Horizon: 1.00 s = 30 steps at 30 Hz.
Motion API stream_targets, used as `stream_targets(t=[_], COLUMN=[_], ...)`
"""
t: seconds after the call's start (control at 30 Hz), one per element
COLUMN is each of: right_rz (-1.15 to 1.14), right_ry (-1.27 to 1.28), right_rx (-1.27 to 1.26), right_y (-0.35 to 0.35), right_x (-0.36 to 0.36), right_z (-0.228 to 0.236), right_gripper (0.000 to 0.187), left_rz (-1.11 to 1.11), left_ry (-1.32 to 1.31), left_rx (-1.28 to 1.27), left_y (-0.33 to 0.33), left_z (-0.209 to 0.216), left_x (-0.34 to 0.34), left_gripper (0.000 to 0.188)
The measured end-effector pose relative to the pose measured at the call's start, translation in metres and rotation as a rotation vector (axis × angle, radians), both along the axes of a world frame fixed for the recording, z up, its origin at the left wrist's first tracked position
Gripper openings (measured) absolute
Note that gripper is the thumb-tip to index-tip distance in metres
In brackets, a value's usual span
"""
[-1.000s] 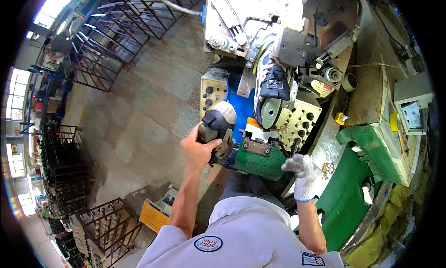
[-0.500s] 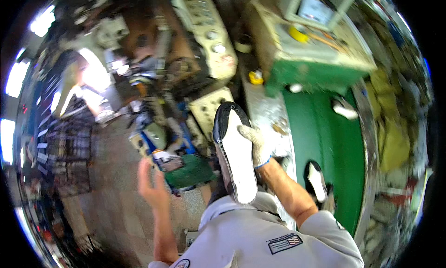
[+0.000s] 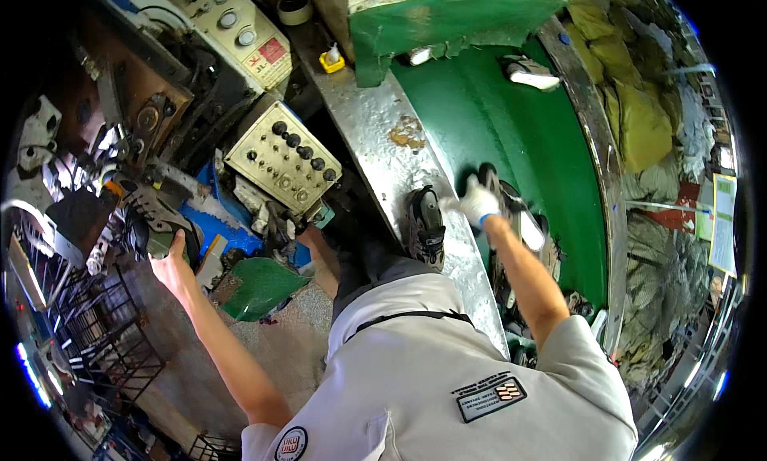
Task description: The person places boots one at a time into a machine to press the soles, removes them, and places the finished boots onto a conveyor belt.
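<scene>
At the left, my bare left hand (image 3: pixel 169 267) grips the near end of a dark grey shoe (image 3: pixel 156 209), whose far end sits among the metal parts of a machine (image 3: pixel 104 153). My right hand (image 3: pixel 477 202), in a white knitted glove, is over the left side of a green conveyor belt (image 3: pixel 571 257), slightly blurred. Its thumb stands apart from the fingers and no shoe shows in it. Left of that hand, a grey and black shoe (image 3: pixel 426 228) rests on the metal ledge. Close to its right lies a dark shoe with a white sole (image 3: pixel 529 228).
A cream control box (image 3: pixel 284 159) with black knobs stands between the machine and the metal ledge (image 3: pixel 383 141). Another shoe (image 3: pixel 531 73) lies farther up the belt. A yellow container (image 3: pixel 331 59) sits on the ledge, and olive sacks (image 3: pixel 643 125) are piled at the right.
My right hand has let go of the white-soled shoe it held up and moved over the belt. My left hand, empty before, has reached left onto the shoe at the machine. The view has shifted.
</scene>
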State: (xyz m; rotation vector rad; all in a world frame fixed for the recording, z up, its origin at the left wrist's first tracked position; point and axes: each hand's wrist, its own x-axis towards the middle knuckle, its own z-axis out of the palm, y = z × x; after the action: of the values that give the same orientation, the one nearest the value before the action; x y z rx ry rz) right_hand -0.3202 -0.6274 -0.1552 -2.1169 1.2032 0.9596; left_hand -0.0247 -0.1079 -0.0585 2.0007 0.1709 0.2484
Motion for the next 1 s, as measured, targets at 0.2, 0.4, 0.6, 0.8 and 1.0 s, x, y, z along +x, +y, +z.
stream_targets(t=[0.2, 0.4, 0.6, 0.8, 1.0], right_rz=[-0.389, -0.743, -0.933, -0.624, -0.227], right_ry=[-0.375, -0.629, -0.971, -0.556, -0.037], right_rx=[0.185, 0.769, 0.747, 0.455, -0.201], right_y=[0.079, 0.020, -0.060, -0.158, -0.269], right_x=[-0.028, -0.060, -0.147, -0.227, -0.242], right_z=[-0.111, -0.112, -0.033, 0.109, 0.029], right_gripper=[0.125, 0.030, 0.024, 0.036, 0.104], left_rz=[-0.095, -0.207, -0.367, -1.086, -1.688], left_ry=[0.205, 0.343, 0.764, 1.161, 0.958], left_rx=[-0.524, -0.953, -0.673, -0.500, -0.054], left_y=[0.036, -0.036, -0.177, -0.347, -0.416], left_z=[0.034, 0.057, 0.005, -0.050, -0.076], left_x=[-0.016, -0.112, -0.142, -0.226, -0.292], left_gripper=[0.032, 0.059, 0.066, 0.040, 0.054])
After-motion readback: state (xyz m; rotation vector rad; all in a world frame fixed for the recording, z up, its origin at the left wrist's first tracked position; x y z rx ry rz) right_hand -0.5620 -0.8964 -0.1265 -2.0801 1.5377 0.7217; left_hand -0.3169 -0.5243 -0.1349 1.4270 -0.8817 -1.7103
